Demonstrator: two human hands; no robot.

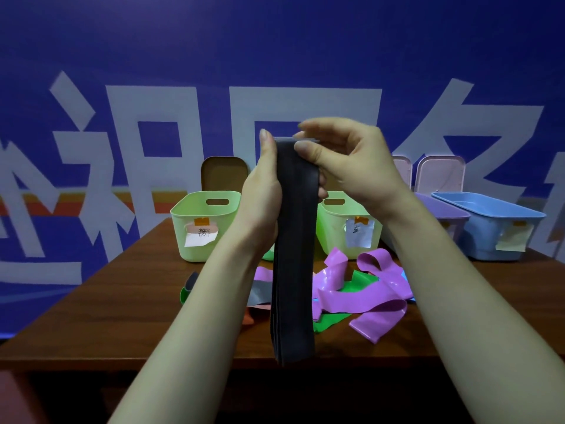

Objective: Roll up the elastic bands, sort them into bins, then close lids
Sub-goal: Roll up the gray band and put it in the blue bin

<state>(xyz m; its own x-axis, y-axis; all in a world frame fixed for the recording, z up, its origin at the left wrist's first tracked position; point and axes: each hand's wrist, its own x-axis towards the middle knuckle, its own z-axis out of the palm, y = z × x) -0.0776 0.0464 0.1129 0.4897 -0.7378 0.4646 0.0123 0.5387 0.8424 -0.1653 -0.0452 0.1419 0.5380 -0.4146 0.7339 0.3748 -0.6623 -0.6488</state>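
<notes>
Above a brown wood-grain table (122, 301), pushed up to a deep blue wall (275, 41) painted with large pale characters and an orange stripe. Along the far edge, a row of open plastic bins: pale green bin (195, 240) at left with a slot handle and a taped paper label, second green bin (336, 234) partly hidden behind the arms, purple bin (443, 211), light blue bin (495, 231) at right. Behind them, upright lids with rounded corners: brown lid (224, 172) by the left green bin, pinkish lids (441, 172) by the purple and blue ones.

Held up in mid-air, clear of the table: black band (293, 270), hanging straight down in several flat stacked layers. Left hand (263, 197) gripping its upper part from the left, thumb (266, 148) pressed upright along the edge, remaining fingers out of sight behind. Right hand (357, 169) at the very top, curled fingers (324, 130) and thumb pinching the top fold.

Below, loose on the table near the bins: tangle of glossy purple bands (367, 296), looped and twisted, over flat green bands (330, 324), with a grey band (260, 293) at the left. Black band matte and smooth, wide, ribbon-like; bins smooth, with rounded rims.
</notes>
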